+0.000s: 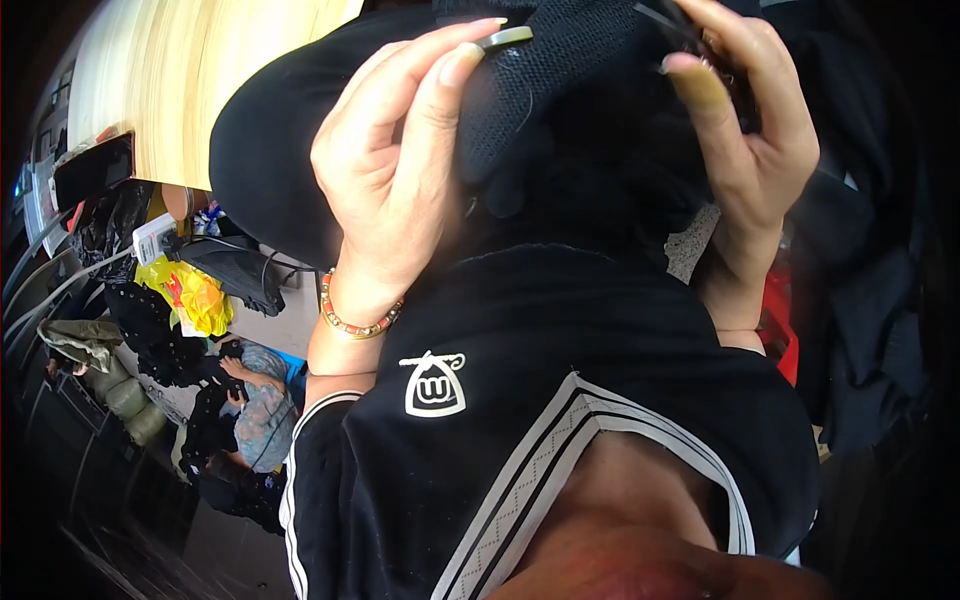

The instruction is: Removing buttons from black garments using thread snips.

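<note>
My left hand [395, 150] is raised over my lap, thumb and forefinger pinching a small flat disc [508, 38], pale grey-green and seen nearly edge-on; it looks like a button. Opposite it, my right hand [745, 120] curls round a dark, thin-pointed tool [662, 18] whose kind I cannot make out, partly hidden by the fingers and the picture's edge. Between and beyond the hands lies black mesh cloth [560, 70], spread over dark fabric on my lap. The two hands are apart, and the far part of the cloth is cut off by the top edge.
A pale wooden tabletop [230, 70] stands at the upper left, with a dark phone-like object [95, 170] by its edge. Below it are a yellow plastic bag [190, 295] and cables. Another person [262, 410] works at the lower left. Something red [780, 325] shows behind my right forearm.
</note>
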